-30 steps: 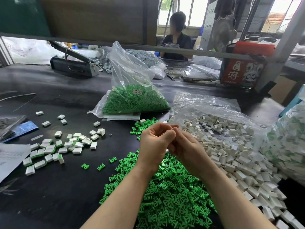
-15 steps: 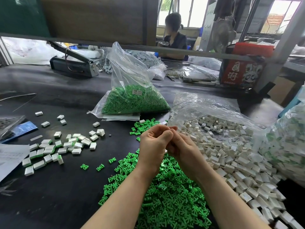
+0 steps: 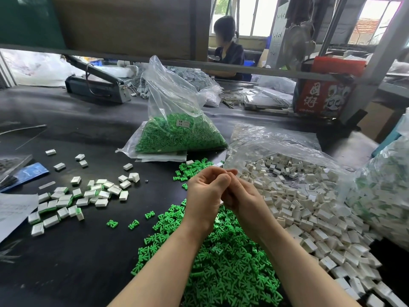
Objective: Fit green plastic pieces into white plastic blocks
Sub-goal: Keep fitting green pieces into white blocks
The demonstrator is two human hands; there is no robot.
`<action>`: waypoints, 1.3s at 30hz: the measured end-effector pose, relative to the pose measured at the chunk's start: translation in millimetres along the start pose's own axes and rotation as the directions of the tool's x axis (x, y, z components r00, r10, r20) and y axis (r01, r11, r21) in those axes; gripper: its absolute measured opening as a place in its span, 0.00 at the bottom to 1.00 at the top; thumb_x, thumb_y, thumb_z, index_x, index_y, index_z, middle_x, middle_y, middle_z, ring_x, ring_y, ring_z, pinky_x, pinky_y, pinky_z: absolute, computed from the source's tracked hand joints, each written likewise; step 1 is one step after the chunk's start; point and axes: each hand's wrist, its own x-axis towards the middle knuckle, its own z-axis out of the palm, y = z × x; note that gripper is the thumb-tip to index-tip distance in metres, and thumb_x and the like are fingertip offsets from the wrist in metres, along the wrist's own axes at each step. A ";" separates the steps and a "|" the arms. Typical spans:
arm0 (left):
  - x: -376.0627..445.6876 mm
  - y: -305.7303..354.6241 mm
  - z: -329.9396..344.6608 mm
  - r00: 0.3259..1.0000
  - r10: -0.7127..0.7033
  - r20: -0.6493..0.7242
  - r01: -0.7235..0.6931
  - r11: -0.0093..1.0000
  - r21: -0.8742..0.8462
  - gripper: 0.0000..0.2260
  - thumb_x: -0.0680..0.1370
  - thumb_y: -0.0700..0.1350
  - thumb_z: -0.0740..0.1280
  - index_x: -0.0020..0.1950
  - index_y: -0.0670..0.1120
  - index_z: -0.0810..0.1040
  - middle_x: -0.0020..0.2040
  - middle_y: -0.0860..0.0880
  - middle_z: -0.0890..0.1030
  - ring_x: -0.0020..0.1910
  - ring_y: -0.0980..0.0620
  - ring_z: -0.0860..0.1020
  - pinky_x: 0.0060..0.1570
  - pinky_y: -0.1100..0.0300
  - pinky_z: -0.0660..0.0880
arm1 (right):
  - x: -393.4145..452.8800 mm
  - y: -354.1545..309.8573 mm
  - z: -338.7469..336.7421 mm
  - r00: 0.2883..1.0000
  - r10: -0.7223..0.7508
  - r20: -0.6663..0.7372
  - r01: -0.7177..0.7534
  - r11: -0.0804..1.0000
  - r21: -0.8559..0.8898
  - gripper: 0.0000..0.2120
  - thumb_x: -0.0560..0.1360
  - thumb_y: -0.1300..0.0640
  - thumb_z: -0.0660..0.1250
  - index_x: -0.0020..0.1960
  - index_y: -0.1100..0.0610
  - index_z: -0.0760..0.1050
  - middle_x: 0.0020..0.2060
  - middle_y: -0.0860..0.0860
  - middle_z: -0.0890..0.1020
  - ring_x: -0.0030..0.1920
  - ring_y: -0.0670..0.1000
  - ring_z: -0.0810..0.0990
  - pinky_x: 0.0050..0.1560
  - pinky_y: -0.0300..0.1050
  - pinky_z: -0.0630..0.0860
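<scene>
Nearest, a loose heap of green plastic pieces (image 3: 223, 258) lies on the black desk (image 3: 88, 262) right under the forearms, and a heap of white plastic blocks (image 3: 309, 209) spills from its opened bag just to the right, so both supplies sit within easy reach. Above the green heap the left hand (image 3: 204, 193) and right hand (image 3: 241, 197) meet, fingers curled inward and fingertips touching. Judging by the pose, they are pressing a piece into a block, but whatever they hold is hidden behind the fingers, so I cannot tell what each one grips.

To the left, apart from the raw stock, lies a scatter of finished blocks (image 3: 73, 200), some showing a green edge. A few stray green pieces lie between them and the heap. Nothing blocks the way there.

Farther back stands a sealed bag of green pieces (image 3: 179, 134), then a dark metal tool (image 3: 97, 85) and a red carton (image 3: 325, 96). Beyond the shelf rail another person (image 3: 228, 49) sits.
</scene>
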 end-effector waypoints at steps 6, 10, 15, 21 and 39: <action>0.7 3.0 -4.2 0.999 0.028 0.037 -0.029 0.999 0.026 0.02 0.69 0.40 0.66 0.38 0.42 0.78 0.27 0.48 0.76 0.24 0.52 0.72 0.25 0.61 0.72 | 0.7 -5.5 -0.8 0.997 0.077 0.011 -0.078 0.995 0.062 0.23 0.77 0.41 0.57 0.44 0.60 0.78 0.34 0.55 0.68 0.34 0.48 0.63 0.37 0.45 0.60; 4.1 4.6 -10.0 0.997 0.035 0.071 -0.034 0.999 -0.010 0.04 0.74 0.39 0.70 0.39 0.43 0.82 0.30 0.48 0.77 0.26 0.53 0.74 0.27 0.61 0.74 | 1.4 -12.8 -1.0 0.992 0.095 0.078 -0.112 0.964 0.243 0.18 0.79 0.45 0.57 0.36 0.52 0.76 0.31 0.48 0.72 0.30 0.45 0.65 0.33 0.40 0.62; 4.4 6.6 -11.6 0.993 0.020 0.119 -0.016 0.999 -0.037 0.04 0.72 0.43 0.73 0.42 0.43 0.85 0.34 0.43 0.81 0.25 0.50 0.76 0.28 0.59 0.74 | 1.6 -14.0 -2.6 0.990 0.103 0.098 -0.128 0.942 0.309 0.16 0.78 0.45 0.56 0.40 0.55 0.72 0.30 0.48 0.70 0.30 0.45 0.64 0.31 0.40 0.61; 3.6 9.4 -13.0 0.996 -0.017 0.093 0.017 1.000 -0.007 0.08 0.70 0.46 0.72 0.44 0.44 0.86 0.40 0.45 0.85 0.38 0.52 0.81 0.43 0.57 0.80 | 4.2 -14.1 -4.9 0.990 0.129 0.061 -0.139 0.966 0.217 0.17 0.81 0.46 0.55 0.41 0.56 0.71 0.30 0.49 0.70 0.28 0.45 0.64 0.28 0.37 0.60; 46.5 33.0 -120.9 0.722 -0.485 -0.494 0.087 0.772 -0.630 0.11 0.84 0.39 0.58 0.43 0.40 0.73 0.27 0.48 0.81 0.46 0.56 0.83 0.46 0.64 0.80 | 7.3 -19.1 -35.0 0.959 0.175 -0.223 -0.255 0.877 -0.407 0.15 0.82 0.54 0.60 0.39 0.59 0.76 0.31 0.51 0.75 0.29 0.47 0.69 0.30 0.39 0.68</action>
